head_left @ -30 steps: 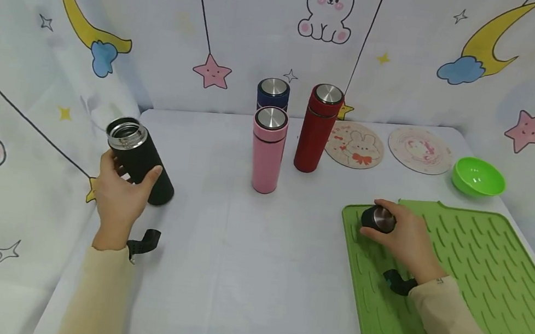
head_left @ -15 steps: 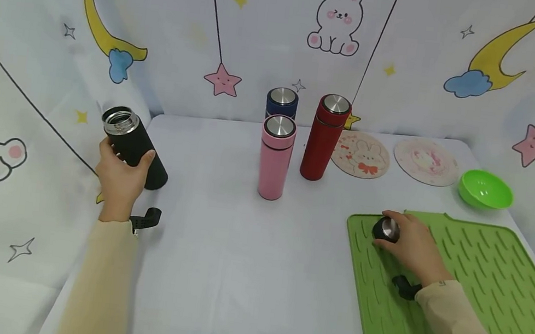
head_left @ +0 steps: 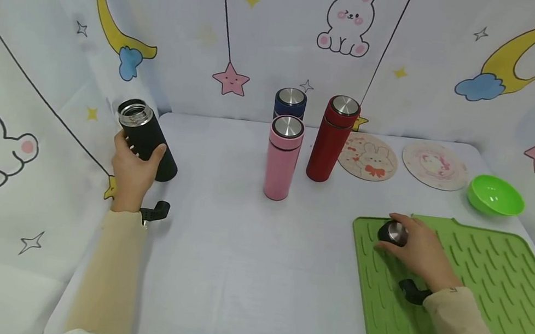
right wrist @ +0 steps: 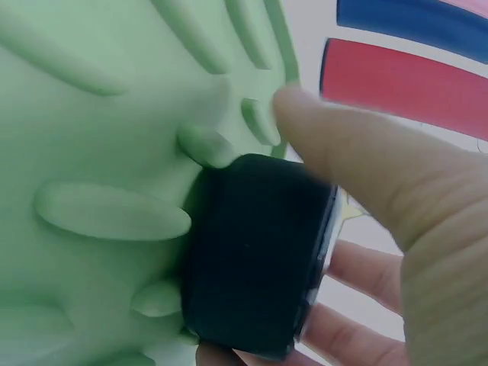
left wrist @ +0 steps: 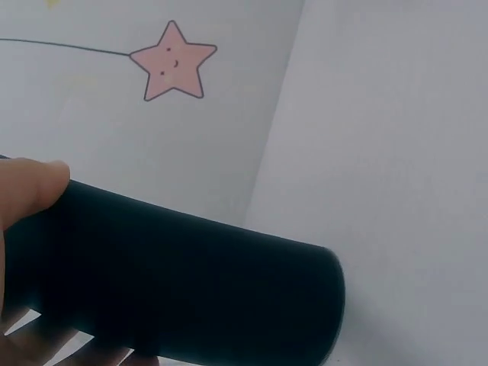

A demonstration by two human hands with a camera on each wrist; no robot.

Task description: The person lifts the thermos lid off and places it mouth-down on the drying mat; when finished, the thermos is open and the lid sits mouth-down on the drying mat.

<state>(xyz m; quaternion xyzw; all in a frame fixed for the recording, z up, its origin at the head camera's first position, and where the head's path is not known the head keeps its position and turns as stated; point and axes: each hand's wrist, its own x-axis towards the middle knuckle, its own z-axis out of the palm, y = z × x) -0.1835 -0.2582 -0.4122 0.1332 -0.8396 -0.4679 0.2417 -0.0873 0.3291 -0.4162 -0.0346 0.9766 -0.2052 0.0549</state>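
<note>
"Head view: what lies on the tabletop [head_left: 235, 273] under the right hand [head_left: 423, 252]?"

"A green mat [head_left: 498, 276]; the right forearm [head_left: 469, 330] slants forward and inward across it."

"And the left hand [head_left: 135, 175]?"

"The left forearm [head_left: 109, 270] points nearly straight ahead; thumb and fingers wrap round a black bottle [head_left: 149, 132], its open mouth leaning left."

"The right hand's grip?"

"Narrow: thumb and fingers pinch a black cap [head_left: 391, 232] on the mat."

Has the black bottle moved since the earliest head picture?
Yes: judged against the pink bottle, the black bottle has moved back, toward the backdrop, and slightly left.
</note>
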